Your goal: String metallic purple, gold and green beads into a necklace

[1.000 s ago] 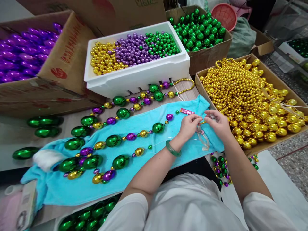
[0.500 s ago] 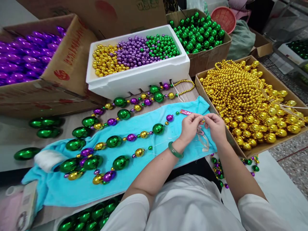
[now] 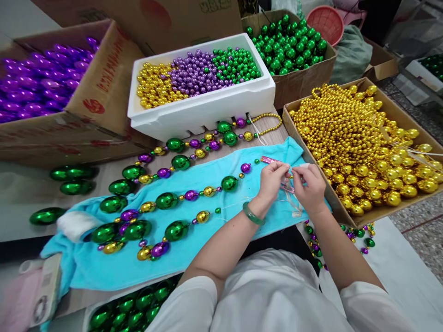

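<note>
My left hand [image 3: 273, 182], with a green bangle [image 3: 253, 214] on its wrist, pinches the thin string of a bead strand over the blue towel [image 3: 221, 249]. Close beside it, my right hand [image 3: 309, 188] pinches the same string, fingertips nearly meeting the left ones. A tiny gold bead [image 3: 291, 176] shows between them; the fingers partly hide it. Left of the hands lie a small green bead [image 3: 257, 161] and a purple bead [image 3: 245, 168]. The strand continues leftward through larger beads, such as a green one [image 3: 229, 183]. A pink-red scissors-like tool [image 3: 270, 160] lies partly behind my left hand.
A white foam box [image 3: 204, 110] holds small gold, purple and green beads. Cardboard boxes hold purple beads [image 3: 41, 83], green beads [image 3: 287, 46] and gold beads [image 3: 346, 129]. A finished-looking strand [image 3: 180, 162] lies behind the towel. Loose green beads [image 3: 47, 216] sit at left.
My fingertips have drawn slightly apart, the right hand turning a little. The whole view has shifted slightly; the beads on the towel look otherwise unchanged.
</note>
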A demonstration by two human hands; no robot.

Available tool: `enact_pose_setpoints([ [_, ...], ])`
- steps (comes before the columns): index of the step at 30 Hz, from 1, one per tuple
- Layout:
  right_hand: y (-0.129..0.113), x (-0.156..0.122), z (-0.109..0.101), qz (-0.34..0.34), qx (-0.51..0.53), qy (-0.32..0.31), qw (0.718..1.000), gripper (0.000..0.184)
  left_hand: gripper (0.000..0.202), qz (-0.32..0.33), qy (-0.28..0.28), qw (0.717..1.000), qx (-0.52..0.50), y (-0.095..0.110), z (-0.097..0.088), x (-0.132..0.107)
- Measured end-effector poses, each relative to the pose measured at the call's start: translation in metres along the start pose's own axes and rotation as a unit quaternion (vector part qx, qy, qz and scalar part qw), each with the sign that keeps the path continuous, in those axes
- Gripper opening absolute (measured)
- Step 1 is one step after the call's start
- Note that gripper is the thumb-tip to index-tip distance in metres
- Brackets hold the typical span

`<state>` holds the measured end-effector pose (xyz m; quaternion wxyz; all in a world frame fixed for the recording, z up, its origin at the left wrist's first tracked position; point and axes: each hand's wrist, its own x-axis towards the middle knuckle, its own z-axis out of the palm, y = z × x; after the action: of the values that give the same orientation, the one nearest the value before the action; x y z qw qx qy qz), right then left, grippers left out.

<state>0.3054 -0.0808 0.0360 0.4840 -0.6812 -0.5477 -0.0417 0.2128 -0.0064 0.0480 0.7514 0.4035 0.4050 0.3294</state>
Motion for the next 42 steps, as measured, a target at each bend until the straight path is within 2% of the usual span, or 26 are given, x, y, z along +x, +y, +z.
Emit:
enact_pose_setpoints([
  [3,0.001,-0.001,0.002,-0.054,-0.076,-0.029,0.995,0.02,0.018,0.002,0.004,1.0,-0.004,-0.003,-0.001,0.001],
  [10,0.001,0.004,0.004,-0.09,-0.185,-0.058,0.977,0.023,0.019,0.016,0.003,0.999,0.029,-0.006,-0.003,0.003],
  [16,0.008,0.011,0.0,-0.096,-0.196,-0.04,0.975,0.016,0.023,-0.012,-0.028,0.997,0.069,-0.006,-0.007,0.003],
  [18,0.013,0.013,-0.002,-0.091,-0.191,-0.03,0.977,0.012,0.022,-0.013,-0.032,0.995,0.088,-0.005,-0.009,0.003],
  [21,0.02,0.016,-0.006,-0.07,-0.198,-0.029,0.977,0.01,0.016,0.024,-0.043,0.991,0.128,-0.003,-0.011,0.0],
  [23,0.025,0.02,-0.014,-0.037,-0.195,-0.016,0.98,0.009,0.013,0.044,-0.052,0.988,0.141,-0.002,-0.015,-0.004],
  [26,0.038,0.029,-0.035,0.033,-0.159,0.022,0.987,0.009,0.011,0.022,-0.047,0.992,0.118,0.0,-0.025,-0.008],
  [27,0.044,0.032,-0.043,0.044,-0.142,0.013,0.989,0.009,0.013,0.008,-0.043,0.994,0.098,0.0,-0.029,-0.009],
  [29,0.057,0.037,-0.057,0.042,-0.129,-0.044,0.99,0.014,0.017,-0.016,-0.039,0.998,0.047,0.0,-0.034,-0.01],
  [32,0.075,0.04,-0.066,0.038,-0.192,-0.145,0.97,0.031,0.022,-0.045,-0.036,0.998,-0.012,0.002,-0.036,-0.013],
  [36,0.088,0.046,-0.066,0.045,-0.287,-0.209,0.934,0.042,0.022,-0.046,-0.053,0.997,-0.019,0.021,-0.03,-0.035],
  [38,0.089,0.053,-0.067,0.033,-0.303,-0.197,0.932,0.041,0.02,-0.015,-0.067,0.998,-0.01,0.038,-0.025,-0.051],
  [42,0.093,0.068,-0.073,0.028,-0.307,-0.133,0.942,0.036,0.017,0.04,-0.089,0.995,0.001,0.073,-0.008,-0.075],
])
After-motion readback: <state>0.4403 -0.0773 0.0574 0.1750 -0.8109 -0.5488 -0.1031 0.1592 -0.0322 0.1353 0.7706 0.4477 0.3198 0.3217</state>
